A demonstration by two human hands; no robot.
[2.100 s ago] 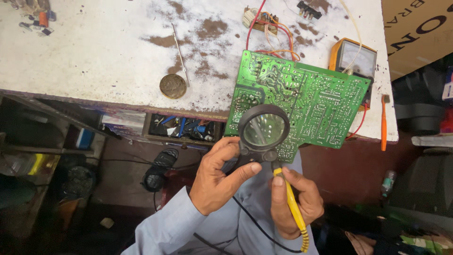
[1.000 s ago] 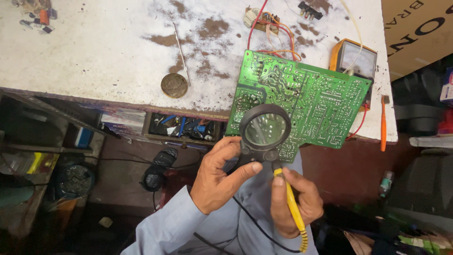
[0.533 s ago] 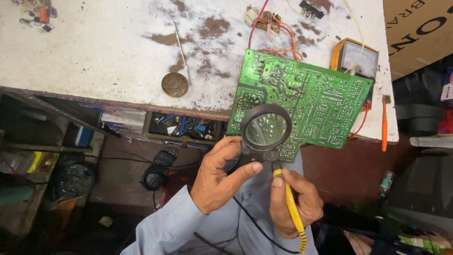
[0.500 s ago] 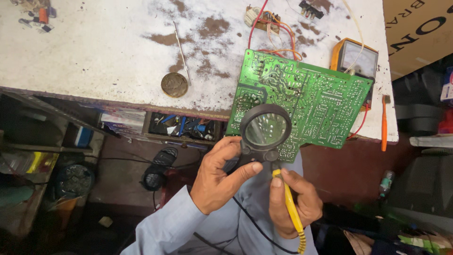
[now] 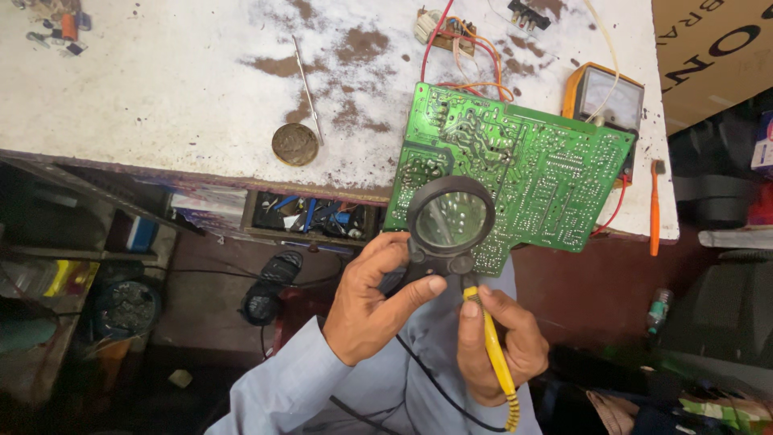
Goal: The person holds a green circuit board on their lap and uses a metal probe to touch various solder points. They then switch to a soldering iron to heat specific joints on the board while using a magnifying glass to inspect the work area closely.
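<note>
Still, both hands stay closed, left hand gripping the magnifier, right hand the yellow probe.

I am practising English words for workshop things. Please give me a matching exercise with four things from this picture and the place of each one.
Things:
1. magnifying glass
2. yellow probe
3. round metal tin
4. analog meter

Places:
a. on the white bench, left of the green circuit board
b. in the left hand
c. behind the board's far right corner
d. in the right hand

Pairs: 1-b, 2-d, 3-a, 4-c
</note>
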